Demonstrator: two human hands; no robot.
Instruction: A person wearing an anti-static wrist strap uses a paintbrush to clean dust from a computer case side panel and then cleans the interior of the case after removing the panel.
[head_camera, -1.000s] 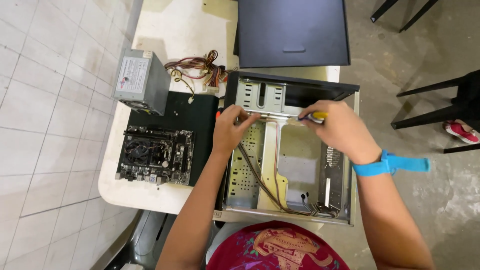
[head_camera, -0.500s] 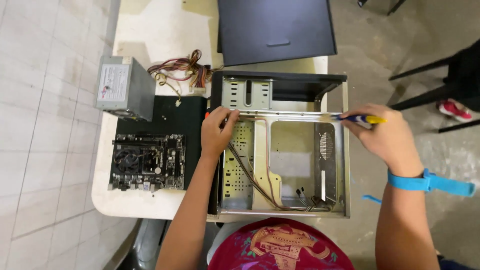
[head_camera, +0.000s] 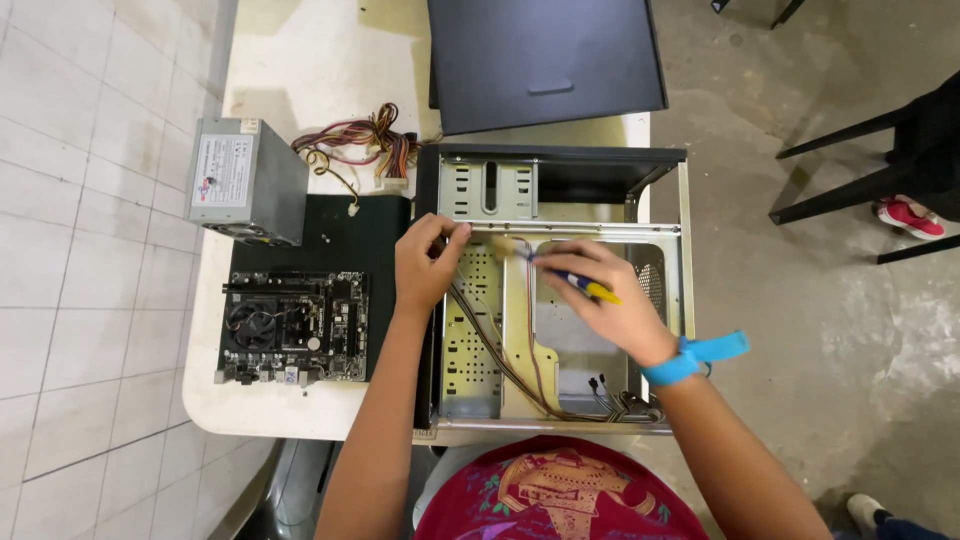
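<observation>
My right hand (head_camera: 610, 305) grips a brush (head_camera: 555, 270) with a blue and yellow handle, its bristles against the crossbar inside the open case (head_camera: 560, 300). My left hand (head_camera: 425, 262) is closed on the case's edge just beside the brush tip. Left of that hand, a motherboard (head_camera: 293, 327) and power supply (head_camera: 245, 180) sit on the table (head_camera: 300, 60).

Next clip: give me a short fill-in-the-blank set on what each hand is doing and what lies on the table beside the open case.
1. The right hand holds a small brush with a blue and ____ handle.
2. The left hand rests on the open metal computer ____.
3. The green circuit board lies on a ____ mat.
4. The grey box-shaped power supply trails a bundle of coloured ____.

Missing words: yellow; case; black; wires
</observation>
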